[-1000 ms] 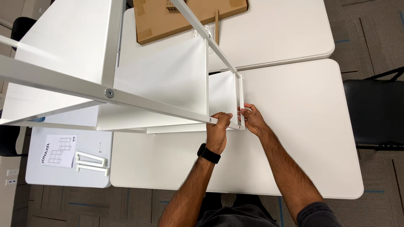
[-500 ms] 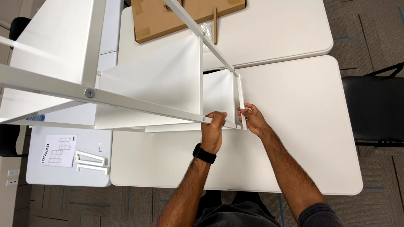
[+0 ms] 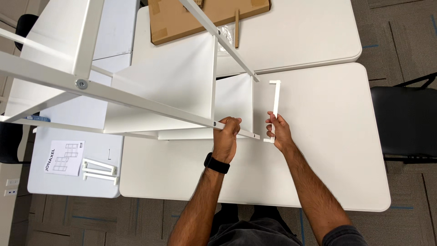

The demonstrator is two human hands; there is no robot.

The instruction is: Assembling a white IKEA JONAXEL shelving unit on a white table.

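My right hand (image 3: 278, 131) grips a white U-shaped bracket (image 3: 274, 107), held upright just right of the white metal frame (image 3: 136, 98). My left hand (image 3: 226, 139) clenches the frame's lower rail above the white desk (image 3: 337, 150); 2 more brackets (image 3: 99, 169) lie far left.

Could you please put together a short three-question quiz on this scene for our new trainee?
1. True or false: the right hand holds a white bracket apart from the frame.
2. What does the left hand grip?
3. Which lies nearest the booklet? A) cardboard box B) spare white brackets C) black chair

Key: 1 true; 2 the white frame rail; 3 B.
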